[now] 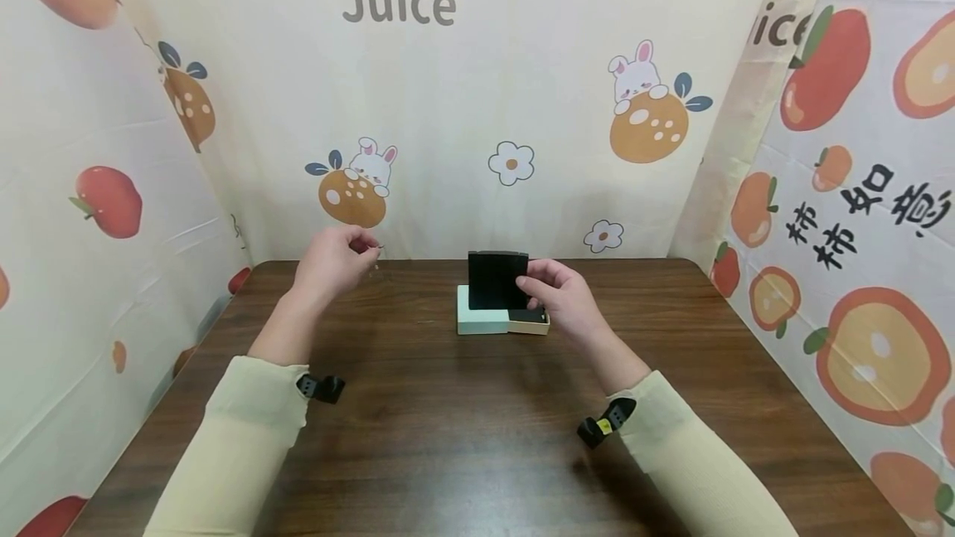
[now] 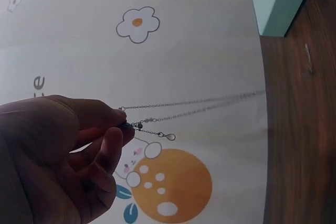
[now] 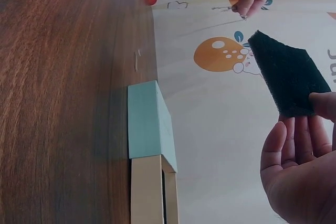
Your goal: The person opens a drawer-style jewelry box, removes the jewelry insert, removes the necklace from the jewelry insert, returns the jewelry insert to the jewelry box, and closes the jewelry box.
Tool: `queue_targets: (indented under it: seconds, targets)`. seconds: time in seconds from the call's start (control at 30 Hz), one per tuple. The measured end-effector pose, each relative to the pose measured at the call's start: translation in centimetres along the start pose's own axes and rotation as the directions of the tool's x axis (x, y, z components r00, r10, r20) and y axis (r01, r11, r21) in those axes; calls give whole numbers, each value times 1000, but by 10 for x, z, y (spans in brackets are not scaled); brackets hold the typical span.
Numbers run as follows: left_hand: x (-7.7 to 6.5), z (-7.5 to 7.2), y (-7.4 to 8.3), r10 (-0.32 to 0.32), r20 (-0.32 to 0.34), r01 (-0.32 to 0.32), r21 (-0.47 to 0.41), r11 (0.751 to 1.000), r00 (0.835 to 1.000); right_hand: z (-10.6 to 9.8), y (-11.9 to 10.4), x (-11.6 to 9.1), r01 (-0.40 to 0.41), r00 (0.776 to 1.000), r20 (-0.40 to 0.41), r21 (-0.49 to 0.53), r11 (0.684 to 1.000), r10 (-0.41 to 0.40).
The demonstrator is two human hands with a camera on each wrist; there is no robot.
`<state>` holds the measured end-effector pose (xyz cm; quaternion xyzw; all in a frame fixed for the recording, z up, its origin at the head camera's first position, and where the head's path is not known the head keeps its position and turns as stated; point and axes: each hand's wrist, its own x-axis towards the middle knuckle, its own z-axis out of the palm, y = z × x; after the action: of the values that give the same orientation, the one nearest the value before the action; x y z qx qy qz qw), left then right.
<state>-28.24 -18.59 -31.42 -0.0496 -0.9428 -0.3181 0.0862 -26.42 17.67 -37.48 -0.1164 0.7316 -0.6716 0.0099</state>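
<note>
My left hand (image 1: 336, 259) is raised above the back left of the table and pinches a thin silver chain (image 2: 163, 105) between thumb and fingers. Loops of the chain hang from the fingertips, with a small ring and light beads visible in the left wrist view. In my right hand (image 1: 563, 292), thumb and fingers hold a flat black pad (image 1: 496, 280) by its side, above a small box. The box has a mint-green sleeve (image 1: 481, 323) and a tan drawer (image 3: 146, 187) partly slid out to the right. The pad hides part of the box in the head view.
A brown wooden table (image 1: 448, 437) lies beneath both hands. A thin pale strip (image 2: 308, 59) lies on it left of the box. Cloth curtains (image 1: 448, 106) printed with fruit, rabbits and flowers stand behind and at both sides.
</note>
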Motion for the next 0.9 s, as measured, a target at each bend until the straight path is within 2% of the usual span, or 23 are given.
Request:
queue_targets:
  seconds: [0.17, 0.3, 0.6, 0.9]
  targets:
    - [0, 1, -7, 13, 3, -13, 4, 1000, 1000, 0, -2, 0, -3, 1000, -2, 1, 1000, 3]
    - [2, 6, -20, 23, 31, -23, 7, 1000, 999, -1, -3, -1, -7, 1000, -2, -5, 1000, 7]
    - [4, 24, -46, -50, 124, 55, -35, 998, 991, -2, -4, -1, -8, 1000, -4, -12, 1000, 8]
    - [7, 40, -68, -55, 184, 60, -19, 998, 981, -3, -3, 0, -12, 1000, -5, -19, 1000, 12]
